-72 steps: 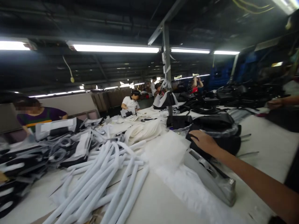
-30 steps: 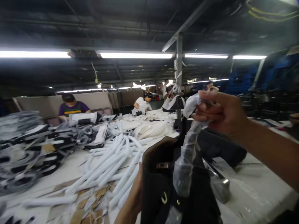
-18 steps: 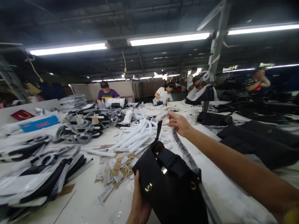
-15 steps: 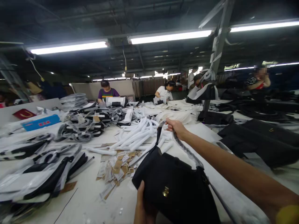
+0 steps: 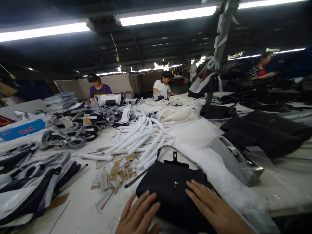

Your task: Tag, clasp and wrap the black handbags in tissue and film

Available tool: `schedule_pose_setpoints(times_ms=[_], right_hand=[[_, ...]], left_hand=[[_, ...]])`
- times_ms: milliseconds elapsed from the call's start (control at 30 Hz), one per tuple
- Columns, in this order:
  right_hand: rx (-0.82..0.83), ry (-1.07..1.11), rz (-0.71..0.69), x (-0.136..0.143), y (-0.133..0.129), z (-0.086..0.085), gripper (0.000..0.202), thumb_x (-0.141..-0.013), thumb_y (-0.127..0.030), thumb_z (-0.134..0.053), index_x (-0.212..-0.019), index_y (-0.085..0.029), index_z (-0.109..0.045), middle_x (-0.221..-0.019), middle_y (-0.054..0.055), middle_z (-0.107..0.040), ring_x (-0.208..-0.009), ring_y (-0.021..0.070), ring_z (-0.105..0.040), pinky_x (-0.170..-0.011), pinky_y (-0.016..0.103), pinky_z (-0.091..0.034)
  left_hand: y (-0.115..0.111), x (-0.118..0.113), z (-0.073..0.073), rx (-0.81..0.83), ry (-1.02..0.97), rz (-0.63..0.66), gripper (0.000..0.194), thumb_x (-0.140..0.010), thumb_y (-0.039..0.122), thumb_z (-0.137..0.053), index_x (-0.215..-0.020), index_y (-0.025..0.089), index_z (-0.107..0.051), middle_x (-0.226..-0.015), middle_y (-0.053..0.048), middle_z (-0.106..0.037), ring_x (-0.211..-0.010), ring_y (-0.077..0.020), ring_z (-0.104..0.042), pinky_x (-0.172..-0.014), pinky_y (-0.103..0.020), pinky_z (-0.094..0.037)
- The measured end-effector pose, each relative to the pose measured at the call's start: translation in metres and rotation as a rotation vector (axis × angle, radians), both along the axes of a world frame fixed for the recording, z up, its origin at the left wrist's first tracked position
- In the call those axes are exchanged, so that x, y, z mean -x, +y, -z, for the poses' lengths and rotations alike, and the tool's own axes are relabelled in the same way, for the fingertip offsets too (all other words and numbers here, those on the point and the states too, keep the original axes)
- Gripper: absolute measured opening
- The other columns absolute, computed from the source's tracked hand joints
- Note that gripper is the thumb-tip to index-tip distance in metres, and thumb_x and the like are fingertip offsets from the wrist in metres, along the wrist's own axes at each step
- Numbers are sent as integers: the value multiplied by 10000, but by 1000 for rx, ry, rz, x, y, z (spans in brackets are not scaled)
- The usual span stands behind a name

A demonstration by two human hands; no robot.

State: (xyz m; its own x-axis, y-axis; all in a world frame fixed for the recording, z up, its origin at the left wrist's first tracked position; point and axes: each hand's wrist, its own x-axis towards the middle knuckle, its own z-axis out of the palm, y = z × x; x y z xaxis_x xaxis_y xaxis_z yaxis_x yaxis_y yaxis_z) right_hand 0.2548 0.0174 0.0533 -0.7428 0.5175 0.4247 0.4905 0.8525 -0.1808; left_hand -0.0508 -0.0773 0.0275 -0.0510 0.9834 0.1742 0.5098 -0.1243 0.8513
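Observation:
A black handbag with a small gold clasp lies on the white table in front of me. My left hand rests at its lower left edge, fingers spread. Flat on the right side of the bag lies my right hand, its fingers stretched out. Neither hand grips anything. At the bag's far edge a tab with a gold fitting sticks up. The handle strap, partly in clear wrapping, runs behind the bag. Paper tags with strings are heaped left of the bag.
White foam rolls are piled beyond the bag. Wrapped black bags stack up at left, near a blue box. A grey tape dispenser stands at right beside white sheets. Co-workers sit across the table.
The bag has been lowered from a tilted hold onto the table. My right hand has let go of the strap and moved down onto the bag; my left hand has opened. The view has shifted right.

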Motion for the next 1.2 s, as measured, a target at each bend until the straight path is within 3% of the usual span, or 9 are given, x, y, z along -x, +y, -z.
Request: schedule_pose_setpoints(times_ms=[67,133,267,400,533,667,767,933,1200], right_hand=[[-63,-43,23,-1,-10,19,1063,-748,-422,-794,-1598,-228,-186,-1558,118,-391,-1365,375,-473,-1089,474,-484],[-68,-76,56,1,-7,29,1047,-739,-300,-770,-1598,-206,-178,-1582,122,-340,-1394,374,-432,-1105,479,-465],[-76,-147,9,3,19,37,865,-782,-36,-560,-1573,-239,-274,-1568,56,-392,-1434,285,-388,-1138,437,-430],[-67,-206,-159,-2,49,58,702,-892,-21,-483,-1534,-278,-360,-1496,32,-508,-1415,252,-423,-1125,431,-444],[78,-222,-196,-10,56,77,728,-903,-41,-465,-1561,-294,-284,-1552,34,-429,-1443,236,-377,-1162,470,-385],[274,-235,-180,-15,47,67,727,-915,-242,-576,-1571,-289,-266,-1615,44,-315,-1476,280,-311,-1197,531,-297],[332,-179,-125,-3,44,49,535,-961,-387,-574,-1477,-301,-458,-1510,56,-503,-1374,285,-471,-1147,510,-360],[289,-237,67,50,58,27,156,-946,-236,-574,-1037,-188,-691,-990,80,-713,-906,254,-646,-796,379,-509],[243,-535,-16,94,79,20,237,-944,-235,-524,-913,-141,-739,-911,134,-733,-849,263,-681,-712,330,-472]], left_hand=[[32,-4,-28,-5,146,363,585,-774,358,-810,-1324,389,-614,-1439,-51,-554,-1435,-380,-354,-1178,-644,45],[62,-6,-45,-30,311,549,822,-732,316,-849,-1448,408,-454,-1553,-39,-408,-1469,-369,-284,-1184,-647,-13],[90,-4,-36,-47,625,677,876,-801,188,-772,-1512,433,-322,-1591,-49,-349,-1460,-350,-324,-1174,-644,-187],[87,-2,10,-97,926,616,872,-855,-56,-520,-1533,429,-261,-1575,-23,-388,-1425,-293,-404,-1136,-573,-361],[76,-3,42,-198,999,556,918,-812,-33,-547,-1544,422,-230,-1615,-34,-302,-1459,-303,-343,-1114,-564,-404],[68,-12,47,-255,993,507,930,-784,225,-729,-1549,411,-234,-1634,-113,-244,-1461,-382,-315,-1080,-633,-403],[67,-24,57,-354,1020,410,925,-793,490,-757,-1547,430,-225,-1609,-173,-285,-1430,-429,-355,-1019,-672,-433],[67,-33,79,-470,1044,274,807,-859,705,-557,-1546,429,-236,-1599,-164,-318,-1421,-398,-383,-1033,-617,-431],[81,-29,82,-820,1129,156,814,-846,799,-445,-1540,405,-288,-1362,-131,-608,-1261,-326,-558,-1075,-493,-349]])
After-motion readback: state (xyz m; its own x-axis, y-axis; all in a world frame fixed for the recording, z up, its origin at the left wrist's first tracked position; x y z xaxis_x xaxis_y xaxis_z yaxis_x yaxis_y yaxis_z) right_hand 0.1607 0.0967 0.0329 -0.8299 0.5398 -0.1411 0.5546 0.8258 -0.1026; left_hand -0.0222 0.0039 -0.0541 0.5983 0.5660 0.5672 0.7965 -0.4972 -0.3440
